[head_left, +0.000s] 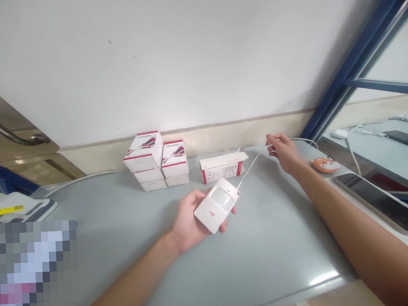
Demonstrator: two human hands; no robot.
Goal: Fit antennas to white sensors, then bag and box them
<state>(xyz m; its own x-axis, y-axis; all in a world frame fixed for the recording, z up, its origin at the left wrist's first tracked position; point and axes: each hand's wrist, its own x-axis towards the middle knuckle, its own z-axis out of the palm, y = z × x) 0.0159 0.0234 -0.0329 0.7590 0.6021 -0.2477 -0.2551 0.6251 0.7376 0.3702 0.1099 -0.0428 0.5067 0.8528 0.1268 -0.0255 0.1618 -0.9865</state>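
Device (213, 211) sat clamped in my left grip (189, 223), antenna (248, 170) out; my right grip (282, 150) hung just past its tip, curled, whether together I couldn't tell.

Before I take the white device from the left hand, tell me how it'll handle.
The white device likely feels stiff, as its outside looks like hard plastic. The thin antenna sticking out near one corner could bend if knocked. Its smooth front may be slightly slippery.

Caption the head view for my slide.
Left hand holds a white device, its thin antenna pointing toward the right hand; boxes stand stacked behind.
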